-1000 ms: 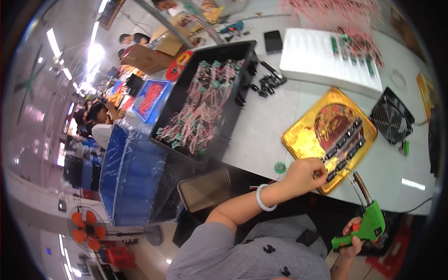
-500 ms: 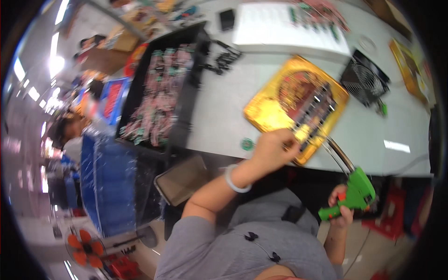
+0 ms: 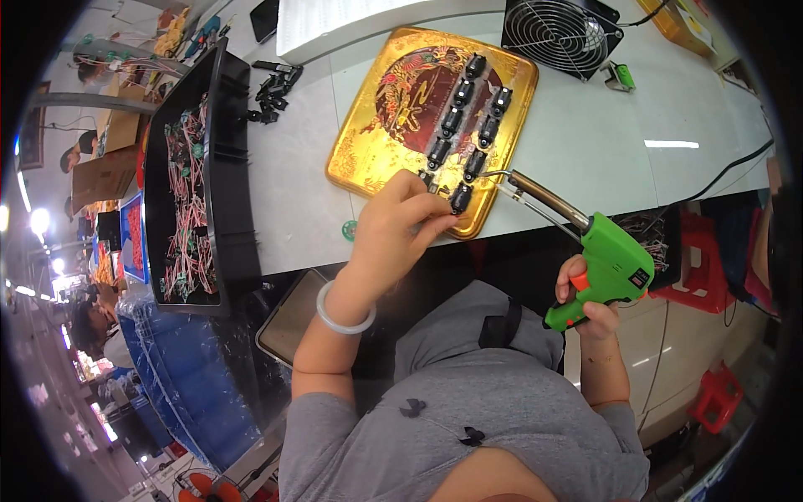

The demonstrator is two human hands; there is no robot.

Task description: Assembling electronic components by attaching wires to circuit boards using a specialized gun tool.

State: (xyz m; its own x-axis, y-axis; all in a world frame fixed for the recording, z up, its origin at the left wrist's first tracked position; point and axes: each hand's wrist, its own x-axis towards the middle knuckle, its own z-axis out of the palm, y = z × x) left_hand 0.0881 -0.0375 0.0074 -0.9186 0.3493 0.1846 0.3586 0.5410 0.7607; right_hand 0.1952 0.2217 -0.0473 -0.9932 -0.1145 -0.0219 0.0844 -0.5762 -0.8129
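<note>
In my right hand is a green soldering gun, gripped by its handle with fingers at the orange trigger. Its metal barrel points left, and the bent tip is close beside the small black parts. Those black parts stand in two rows on a gold tin tray with a dark red round pattern. My left hand, a pale bangle on its wrist, reaches over the tray's near edge. Its thumb and fingers pinch at the nearest black part; the hand partly hides another beside it.
A black bin of wired green boards stands left; loose black parts lie beyond it. At the back are a white foam block and a black fan. A small green disc lies by the table edge. A cable crosses the right side.
The view has shifted, so the table appears farther left and higher. The soldering gun's tip has come over the tray to the black parts. My left hand stays at the tray's near end.
</note>
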